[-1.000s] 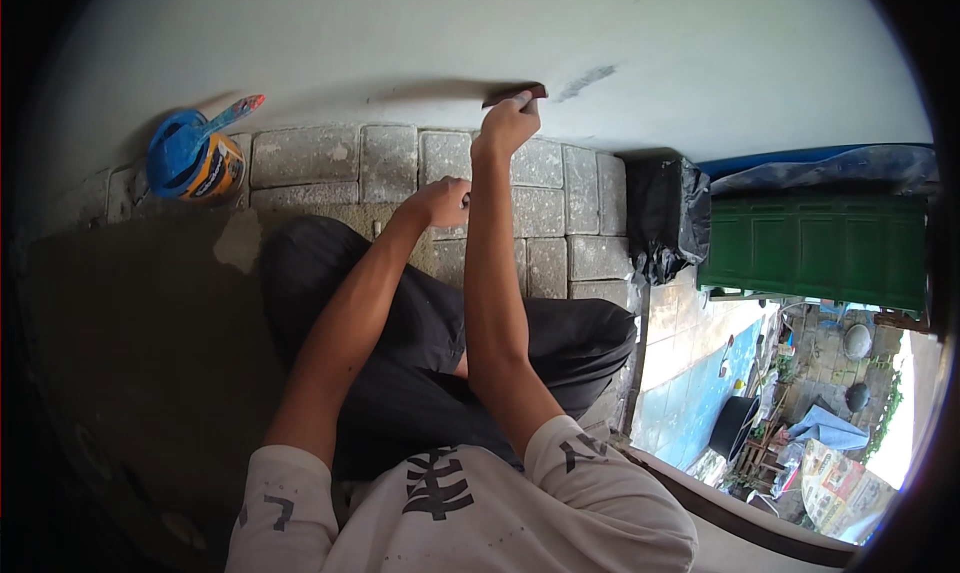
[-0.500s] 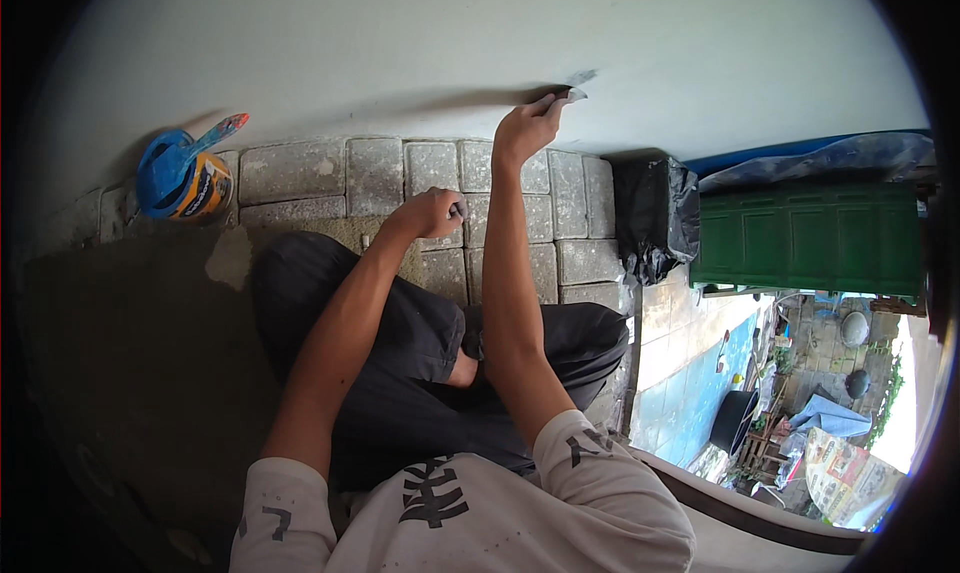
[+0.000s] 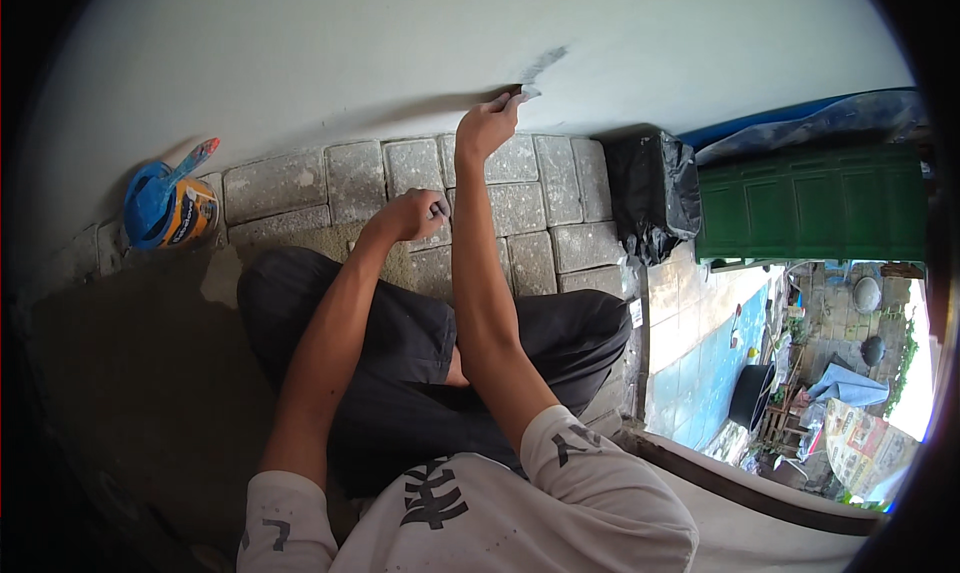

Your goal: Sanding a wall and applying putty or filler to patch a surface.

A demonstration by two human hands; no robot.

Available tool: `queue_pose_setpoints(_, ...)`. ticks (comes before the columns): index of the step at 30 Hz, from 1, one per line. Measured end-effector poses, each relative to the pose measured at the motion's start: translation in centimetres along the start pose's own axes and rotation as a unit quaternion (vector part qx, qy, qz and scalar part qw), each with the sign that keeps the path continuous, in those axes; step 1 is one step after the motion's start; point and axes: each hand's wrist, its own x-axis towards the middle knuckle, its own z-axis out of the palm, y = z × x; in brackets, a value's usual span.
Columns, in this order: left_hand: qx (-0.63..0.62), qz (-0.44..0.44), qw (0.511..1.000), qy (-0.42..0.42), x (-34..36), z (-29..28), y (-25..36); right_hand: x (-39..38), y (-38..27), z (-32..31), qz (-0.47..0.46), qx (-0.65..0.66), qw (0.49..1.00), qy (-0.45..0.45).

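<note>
My right hand [image 3: 487, 131] reaches up to the pale wall [image 3: 330, 43], pinching a small, thin, light-grey flat piece [image 3: 531, 91] against its surface; I cannot tell its exact kind. Just above and right of those fingertips runs a dark grey streak [image 3: 545, 63] on the wall. Lower down, my left hand [image 3: 414, 214] is closed over the paving beside my knee. Its fingertips are smeared grey, and whatever they may hold is hidden.
At the left, against the wall, stands an orange tub [image 3: 197, 213] with a blue container [image 3: 146, 208] and a blue-and-red handle [image 3: 195, 159]. Grey paving blocks [image 3: 275, 183] line the wall's foot. A black plastic-wrapped box [image 3: 655, 188] and a green panel [image 3: 810, 208] are at the right.
My right hand has slid left along the wall with the grey piece. More of the dark streak now shows. My left hand stays closed; the whole view has shifted slightly.
</note>
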Motion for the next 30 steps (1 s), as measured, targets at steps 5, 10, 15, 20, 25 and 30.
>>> queue_pose_setpoints(5, -0.005, -0.019, 1.000, -0.004, -0.3, -0.2, 0.9, 0.4, -0.8, -0.4, -0.055, -0.026, 0.998, -0.012)
queue_pose_setpoints(10, -0.016, -0.036, 0.999, 0.002, -1.1, -0.1, 0.9, -0.5, -3.8, -1.7, -0.063, 0.022, 0.997, -0.047)
queue_pose_setpoints(15, -0.011, -0.015, 1.000, -0.001, -0.8, 0.5, 0.6, 0.8, -4.3, -2.1, -0.071, 0.015, 0.995, -0.066)
queue_pose_setpoints(20, -0.012, 0.001, 1.000, 0.000, -0.2, -0.1, 0.4, 1.3, -3.6, -1.4, -0.077, 0.001, 0.997, -0.023)
queue_pose_setpoints(25, -0.021, -0.012, 1.000, -0.004, -0.2, 0.1, 1.3, 2.3, -2.8, -1.7, -0.076, -0.009, 0.997, 0.009)
queue_pose_setpoints(30, -0.011, -0.011, 1.000, -0.006, -0.5, 0.1, 0.0, 1.0, -5.2, -1.8, -0.141, 0.006, 0.990, -0.012)
